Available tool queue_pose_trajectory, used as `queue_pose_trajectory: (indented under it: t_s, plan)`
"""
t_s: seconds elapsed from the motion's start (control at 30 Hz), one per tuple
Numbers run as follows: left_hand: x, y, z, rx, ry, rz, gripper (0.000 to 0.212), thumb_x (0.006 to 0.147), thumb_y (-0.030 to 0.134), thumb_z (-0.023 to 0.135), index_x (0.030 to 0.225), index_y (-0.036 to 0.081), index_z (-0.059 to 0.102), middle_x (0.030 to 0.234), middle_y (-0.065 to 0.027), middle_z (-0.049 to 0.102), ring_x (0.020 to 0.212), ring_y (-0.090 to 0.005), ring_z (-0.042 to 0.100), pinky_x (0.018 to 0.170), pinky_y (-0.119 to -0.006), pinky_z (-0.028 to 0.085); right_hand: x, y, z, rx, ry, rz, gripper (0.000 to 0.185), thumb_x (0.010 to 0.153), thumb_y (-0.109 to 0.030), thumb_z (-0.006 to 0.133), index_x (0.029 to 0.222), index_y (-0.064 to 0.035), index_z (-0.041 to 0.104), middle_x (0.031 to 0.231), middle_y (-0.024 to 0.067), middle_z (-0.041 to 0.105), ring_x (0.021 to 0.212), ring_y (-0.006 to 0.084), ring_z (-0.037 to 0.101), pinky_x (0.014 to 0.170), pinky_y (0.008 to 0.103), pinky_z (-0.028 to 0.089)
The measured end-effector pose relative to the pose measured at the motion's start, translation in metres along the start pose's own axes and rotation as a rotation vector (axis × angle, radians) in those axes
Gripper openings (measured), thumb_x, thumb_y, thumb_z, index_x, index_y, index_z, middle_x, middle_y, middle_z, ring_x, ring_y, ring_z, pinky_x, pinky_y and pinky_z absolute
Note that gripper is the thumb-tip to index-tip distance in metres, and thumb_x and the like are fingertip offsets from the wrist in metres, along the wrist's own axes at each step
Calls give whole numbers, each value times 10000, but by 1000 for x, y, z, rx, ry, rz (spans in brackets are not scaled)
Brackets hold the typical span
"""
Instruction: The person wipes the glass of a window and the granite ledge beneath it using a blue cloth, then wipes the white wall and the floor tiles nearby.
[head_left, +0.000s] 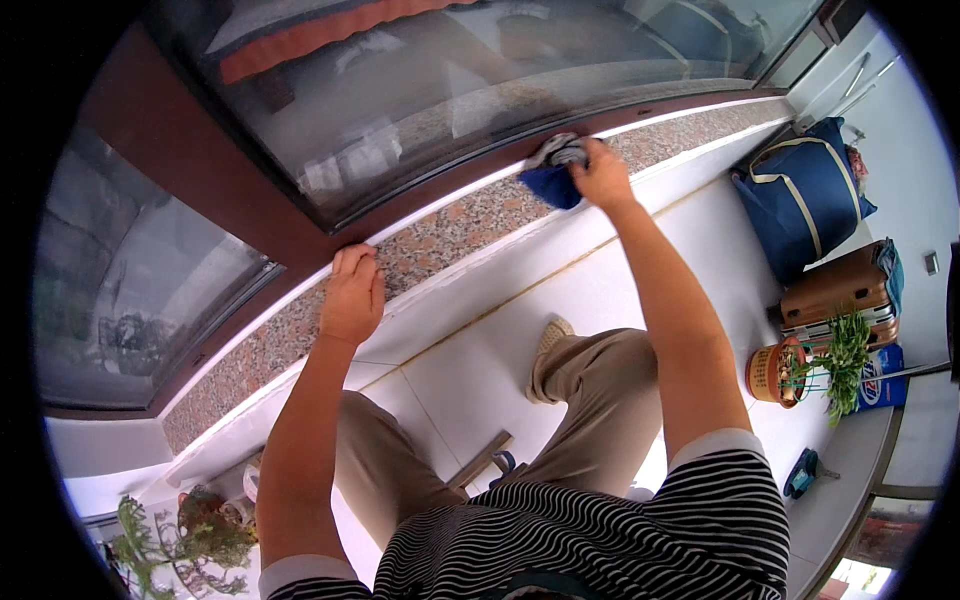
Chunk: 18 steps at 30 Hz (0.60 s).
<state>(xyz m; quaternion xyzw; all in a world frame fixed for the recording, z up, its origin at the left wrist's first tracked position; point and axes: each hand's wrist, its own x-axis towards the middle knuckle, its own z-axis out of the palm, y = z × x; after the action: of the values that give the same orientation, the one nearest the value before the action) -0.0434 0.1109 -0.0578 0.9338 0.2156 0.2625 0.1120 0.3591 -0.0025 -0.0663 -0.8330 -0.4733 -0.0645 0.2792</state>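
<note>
My right hand (604, 174) grips a bunched cloth (553, 182), dark blue with a grey patterned part. The cloth lies against the brown window frame (442, 178) and over the speckled granite sill (469, 225). My left hand (355, 291) rests on the same sill, further left, its fingertips by the foot of the frame's upright. Its fingers are bent close together, and nothing shows in its grasp. Above the sill stands a large glass pane (465, 82) full of reflections, with a smaller pane (150, 277) to the left.
White tiles (480, 375) cover the floor. To the right stand a blue storage bag (806, 195), a brown suitcase (832, 292) and a potted plant (772, 373). A teal object (802, 472) lies lower right. More plants (202, 532) stand lower left. A low wooden piece (480, 461) sits between my legs.
</note>
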Motion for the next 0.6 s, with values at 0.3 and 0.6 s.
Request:
queue_pose_trajectory:
  t_s: [0.3, 0.6]
  plan:
    - [-4, -2, 3, 14, 3, -4, 129, 813, 50, 522, 912, -32, 526, 1070, -170, 480, 1024, -353, 459, 897, -414, 398, 44, 40, -4, -23, 246, 496, 522, 752, -207, 590, 1245, -76, 484, 1146, 207, 591, 1050, 378, 563, 913, 435, 433]
    - [1, 3, 5, 46, -16, 6, 140, 812, 62, 523, 916, -32, 528, 1075, -170, 474, 1029, -349, 447, 919, -410, 389, -17, -32, 31, 71, 218, -28, 458, 750, -200, 637, 1165, -36, 533, 1088, 218, 587, 1021, 391, 550, 887, 438, 442]
